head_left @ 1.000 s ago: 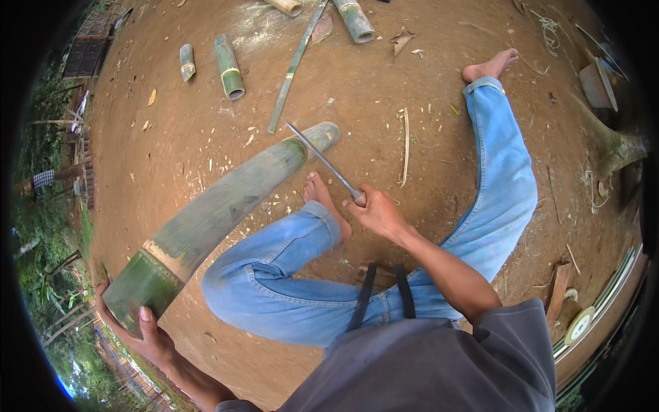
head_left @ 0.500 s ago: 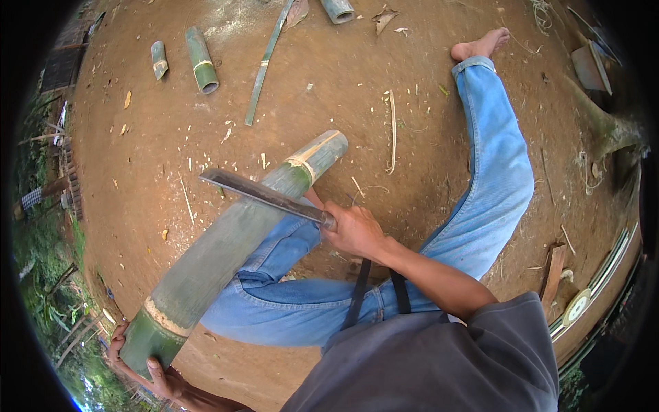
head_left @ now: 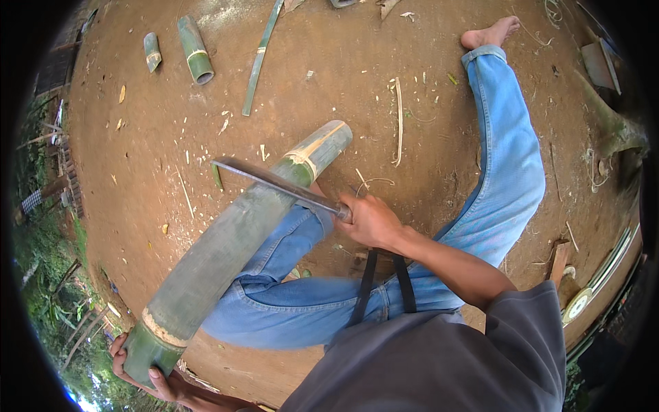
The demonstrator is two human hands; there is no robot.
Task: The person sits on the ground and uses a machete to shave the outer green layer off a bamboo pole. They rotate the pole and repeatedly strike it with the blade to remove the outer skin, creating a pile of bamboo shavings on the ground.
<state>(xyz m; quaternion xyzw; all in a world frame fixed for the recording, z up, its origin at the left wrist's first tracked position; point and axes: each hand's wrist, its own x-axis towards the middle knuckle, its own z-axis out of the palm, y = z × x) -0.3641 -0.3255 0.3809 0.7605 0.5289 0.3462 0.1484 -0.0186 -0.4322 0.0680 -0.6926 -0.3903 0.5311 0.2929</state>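
Brown earth ground [head_left: 137, 206] fills most of the frame, strewn with pale chips around the middle. The person's blue jeans [head_left: 508, 165] spread from the lower middle, one leg bent toward the centre, the other reaching to the upper right, and a dark grey shirt [head_left: 439, 364] covers the lower right. A thick bamboo pole [head_left: 226, 240] runs aslant from the lower left to just above the centre, lying across the bent leg; a pale ring marks each joint, and a bare, light stripe runs along its upper end. A long-bladed knife [head_left: 274, 180] crosses over the pole near the centre of the frame, below the upper joint, its tip pointing left; I cannot tell whether the edge touches the bamboo. The right hand [head_left: 374, 220], right of centre, is closed firmly around the knife's handle. The left hand [head_left: 165, 388], at the lower left, holds the pole's bottom end, thumb on one side and fingers curled around the other. In the upper left lies a green bamboo tube [head_left: 195, 51], with a flat bamboo strip [head_left: 259, 65] to its right and a shorter bamboo piece [head_left: 152, 53] to its left. A thin pale sliver [head_left: 399, 123] lies right of the pole's upper end
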